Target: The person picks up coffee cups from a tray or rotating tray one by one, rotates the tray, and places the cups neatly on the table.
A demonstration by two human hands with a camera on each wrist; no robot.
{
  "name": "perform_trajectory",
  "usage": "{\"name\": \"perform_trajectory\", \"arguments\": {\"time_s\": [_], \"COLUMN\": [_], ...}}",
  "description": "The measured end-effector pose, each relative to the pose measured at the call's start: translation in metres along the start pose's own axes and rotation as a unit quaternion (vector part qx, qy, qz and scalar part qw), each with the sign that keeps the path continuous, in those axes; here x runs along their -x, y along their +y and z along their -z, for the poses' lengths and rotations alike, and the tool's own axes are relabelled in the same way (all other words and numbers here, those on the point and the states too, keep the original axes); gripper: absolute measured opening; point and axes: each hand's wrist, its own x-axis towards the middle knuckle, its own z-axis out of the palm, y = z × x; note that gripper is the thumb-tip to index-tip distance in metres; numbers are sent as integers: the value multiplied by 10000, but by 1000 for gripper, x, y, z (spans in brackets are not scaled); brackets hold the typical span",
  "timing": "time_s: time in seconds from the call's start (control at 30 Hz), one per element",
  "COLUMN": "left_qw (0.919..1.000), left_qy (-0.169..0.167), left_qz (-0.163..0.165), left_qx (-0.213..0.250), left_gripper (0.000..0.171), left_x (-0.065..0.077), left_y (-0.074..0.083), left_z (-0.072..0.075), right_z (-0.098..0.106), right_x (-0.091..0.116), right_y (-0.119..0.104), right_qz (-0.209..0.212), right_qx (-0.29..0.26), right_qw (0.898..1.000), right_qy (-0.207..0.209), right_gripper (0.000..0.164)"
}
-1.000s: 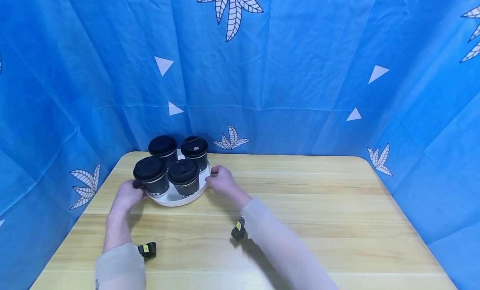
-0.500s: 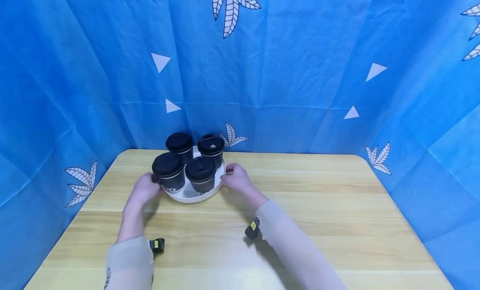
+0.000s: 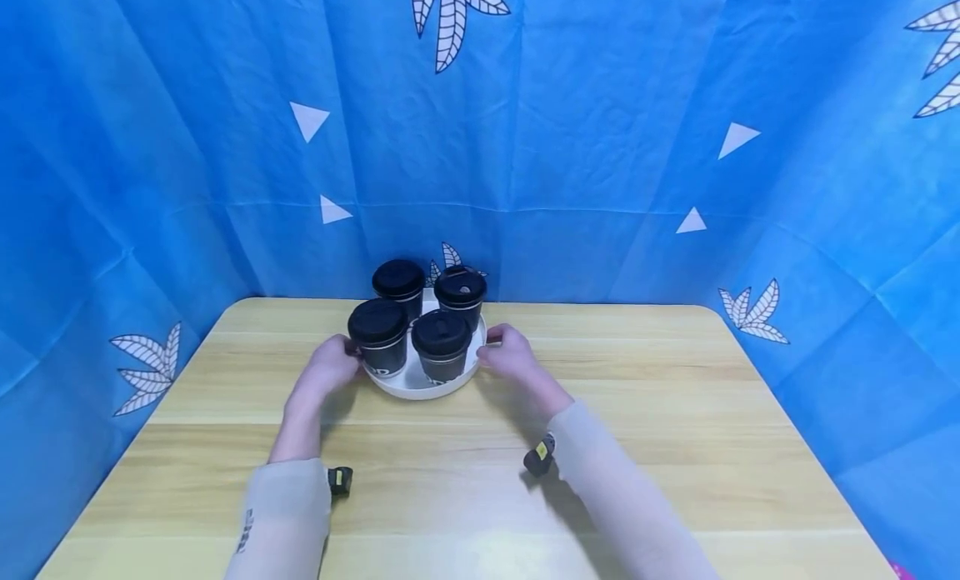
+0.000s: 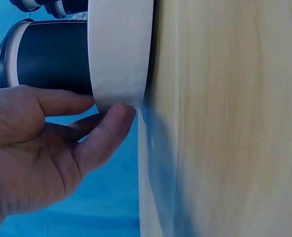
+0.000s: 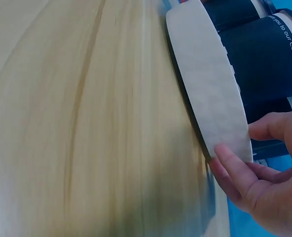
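A round white tray carries several black paper coffee cups with black lids, all upright and close together. My left hand grips the tray's left side. In the left wrist view its thumb is at the top edge of the tray wall, and the fingers reach under the wall. At the opposite side, my right hand holds the rim. The right wrist view shows that thumb at the upper edge and fingers against the wall and lower edge. A dark gap or shadow runs along the tray's underside.
The tray is over the back part of a light wooden table. Close behind the table hangs a blue curtain with white leaf prints, which also runs along both sides. Small black wrist cameras sit at both sleeves.
The tray with its cups has moved steadily right along the back of the table, from the left corner toward the middle. Both hands have travelled with it, keeping their hold.
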Motion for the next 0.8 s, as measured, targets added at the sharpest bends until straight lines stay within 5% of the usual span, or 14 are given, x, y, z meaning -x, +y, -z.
{"name": "perform_trajectory", "arguments": {"time_s": [0.5,0.8], "left_qw": [9983,9966], "left_qy": [-452,-339], "left_qz": [-354,-517], "left_qx": [53,-551], "left_gripper": [38,33], "left_x": [-13,-28], "left_y": [31,44], "left_z": [-34,-47], "right_z": [54,76], "right_x": [11,16], "right_y": [27,36], "right_qz": [-55,41], "right_qx": [418,555], "right_qw": [9990,9983], "right_qy": [151,145], "right_gripper": [47,44]}}
